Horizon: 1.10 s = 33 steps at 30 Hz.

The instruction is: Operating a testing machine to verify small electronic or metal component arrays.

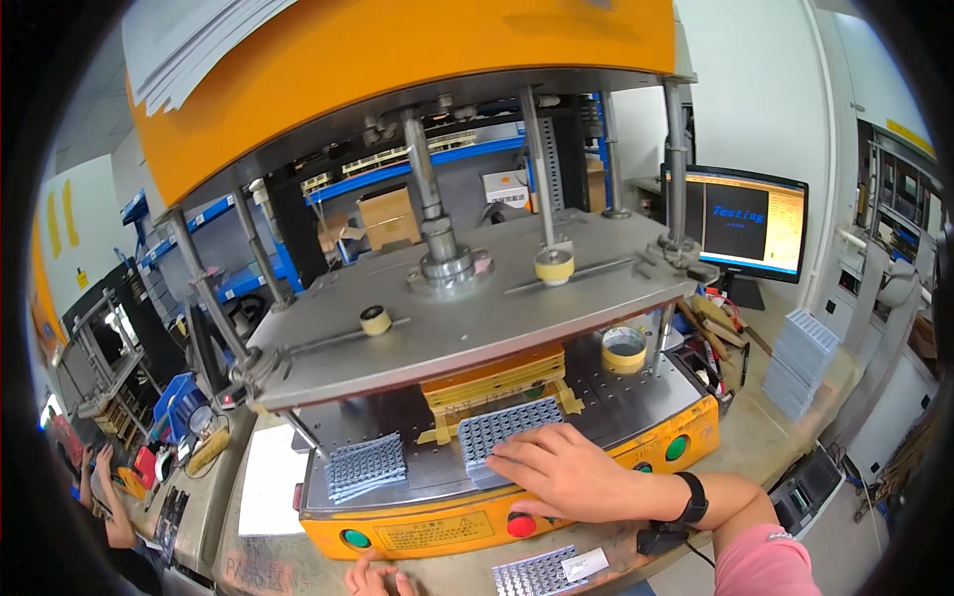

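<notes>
Pink sleeve [765, 558] is right up close at lower right, with a black wristband [693, 497] on that arm. Down at the bottom edge the left hand [379, 578] is partly cut off, fingers a bit bent, can't tell if it's holding anything. Off to its right, a loose grey-blue holey sheet [527, 576] lies roughly left-to-right, right end tipped slightly away, with a small white slip [584, 564] on it; its print is too small to make out. Right hand [571, 477] is palm down over the right front part of a stack of holey sheets [497, 437], fingers only slightly apart; can't tell if it's actually gripping. That stack sits at the front of the press bed [442, 497], long axis also left-to-right, right end angled a little back. Below is a red button [521, 523], plus a yellow label [434, 529] with dark lettering and a warning triangle. Another stack [368, 467] sits to the left, edges uneven. Behind: a yellow block [497, 385] and a tape roll [623, 365]. Farther out there's a blue bin [179, 405], contents unclear, a monitor [740, 223] with blue lettering on a dark panel, a cardboard box [390, 219] and a printed white carton [507, 189].
</notes>
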{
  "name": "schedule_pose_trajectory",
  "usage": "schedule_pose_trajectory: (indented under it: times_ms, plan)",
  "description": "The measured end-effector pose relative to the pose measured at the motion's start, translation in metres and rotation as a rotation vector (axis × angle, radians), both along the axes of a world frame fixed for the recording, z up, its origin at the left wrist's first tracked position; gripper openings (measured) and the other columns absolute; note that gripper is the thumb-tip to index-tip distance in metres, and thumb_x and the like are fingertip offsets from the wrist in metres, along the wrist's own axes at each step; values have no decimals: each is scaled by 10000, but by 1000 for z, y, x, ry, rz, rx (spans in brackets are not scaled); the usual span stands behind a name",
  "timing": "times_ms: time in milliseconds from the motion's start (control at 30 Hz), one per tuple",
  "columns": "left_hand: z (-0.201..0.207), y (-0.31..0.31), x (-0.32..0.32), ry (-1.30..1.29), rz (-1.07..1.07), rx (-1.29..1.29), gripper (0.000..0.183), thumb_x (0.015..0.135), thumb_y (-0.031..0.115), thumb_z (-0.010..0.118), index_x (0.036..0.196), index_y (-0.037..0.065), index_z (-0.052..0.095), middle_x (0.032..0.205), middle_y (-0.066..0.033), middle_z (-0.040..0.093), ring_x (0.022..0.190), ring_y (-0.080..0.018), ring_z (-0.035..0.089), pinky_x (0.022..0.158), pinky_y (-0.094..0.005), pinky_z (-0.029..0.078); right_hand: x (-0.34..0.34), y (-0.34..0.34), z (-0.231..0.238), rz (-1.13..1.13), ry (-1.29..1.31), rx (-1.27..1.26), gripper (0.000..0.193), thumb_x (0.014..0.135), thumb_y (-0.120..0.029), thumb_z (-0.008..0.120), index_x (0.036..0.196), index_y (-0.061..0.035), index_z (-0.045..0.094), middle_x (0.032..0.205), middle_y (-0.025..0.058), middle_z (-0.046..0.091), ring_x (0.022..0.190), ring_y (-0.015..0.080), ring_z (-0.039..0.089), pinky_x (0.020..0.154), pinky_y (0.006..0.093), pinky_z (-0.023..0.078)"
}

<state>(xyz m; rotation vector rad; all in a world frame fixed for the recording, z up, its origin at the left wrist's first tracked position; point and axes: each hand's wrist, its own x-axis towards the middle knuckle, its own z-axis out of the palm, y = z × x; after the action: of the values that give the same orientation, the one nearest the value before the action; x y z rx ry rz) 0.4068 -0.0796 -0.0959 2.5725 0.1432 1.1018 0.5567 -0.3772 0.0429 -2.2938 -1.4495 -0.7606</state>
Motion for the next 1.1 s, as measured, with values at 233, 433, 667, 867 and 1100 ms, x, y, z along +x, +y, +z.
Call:
schedule_pose_trajectory:
  times_ms: [233, 433, 667, 867, 1100]
  plan:
    - [4, 0, -5, 138, -69, 8, 158, 907, 197, 617, 917, 47, 662, 1020, -143, 692, 948, -363, 577, 843, -472, 440, 5, 7, -13, -20, -5, 25, 626, 805, -316, 736, 1314, -11, 536, 1296, 113, 548, 1221, 281, 497, 1026, 431, 382]
    - [-1, 1, -4, 164, -65, 11, 166, 915, 208, 602, 923, 52, 656, 977, -143, 666, 973, -360, 556, 877, -479, 406, 8, 8, -19, 20, -14, 61, 591, 833, -321, 720, 1299, -3, 541, 1293, 123, 548, 1239, 293, 485, 1039, 435, 374]
    - [-1, -2, -7, 198, -40, 9, 160, 917, 207, 596, 924, 58, 654, 960, -145, 654, 967, -360, 544, 898, -482, 381, 5, 7, -17, 17, -2, 53, 605, 831, -323, 719, 1308, 1, 535, 1289, 122, 547, 1237, 293, 484, 1042, 437, 375]
    - [2, -2, -8, 199, -68, -11, 177, 917, 191, 589, 962, 40, 670, 934, -168, 643, 936, -373, 534, 882, -475, 401, 5, 8, -17, 17, -12, 51, 600, 830, -320, 718, 1304, 1, 537, 1291, 124, 544, 1232, 291, 486, 1048, 431, 369]
    - [5, -2, -7, 169, -106, -9, 202, 929, 183, 575, 988, 27, 690, 903, -192, 637, 896, -387, 538, 849, -479, 418, 11, 2, -1, 98, 26, 46, 643, 831, -336, 729, 1346, -22, 507, 1333, 146, 518, 1242, 320, 487, 1044, 456, 379]
